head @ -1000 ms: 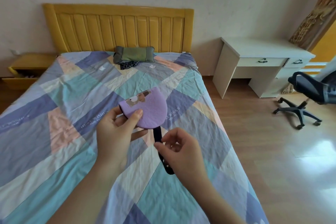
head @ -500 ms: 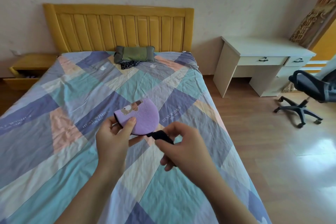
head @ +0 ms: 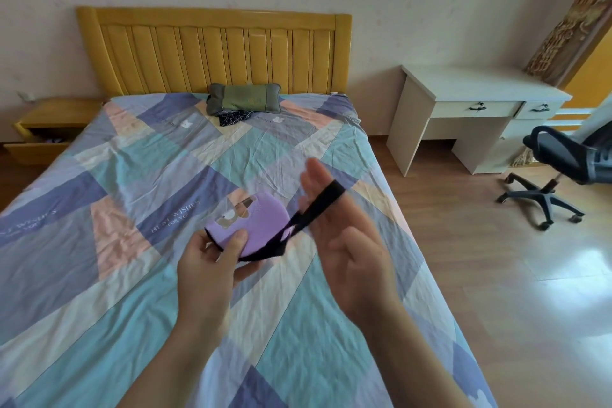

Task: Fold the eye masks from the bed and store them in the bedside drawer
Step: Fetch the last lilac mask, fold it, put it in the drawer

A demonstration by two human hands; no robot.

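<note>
Eye mask: we hold the purple eye mask (head: pixel 246 228) already folded into a half-round, in the air above the bed (head: pixel 139 195), near its right edge.
Strap: the black strap (head: pixel 316 209) now runs taut from the mask up and to the right — a second ago it hung slack below the mask, then it was bunched in the right hand.
Left hand: our left hand (head: pixel 207 262) pinches the folded mask, thumb on top and fingers (head: pixel 212 247) beneath.
Right hand: our right hand (head: pixel 351 242) is spread flat, fingers (head: pixel 314 179) extended, with the strap looped over them and stretched.
Meaning: we judge the strap is being drawn out to wrap round the fold, so that the mask stays shut.
Remaining: a dark patterned mask (head: pixel 235 117) lies by the green pillow (head: pixel 243 99) — probably next.
Drawer: the bedside drawer (head: pixel 31 147) stands open at the far left, well apart from us.
</note>
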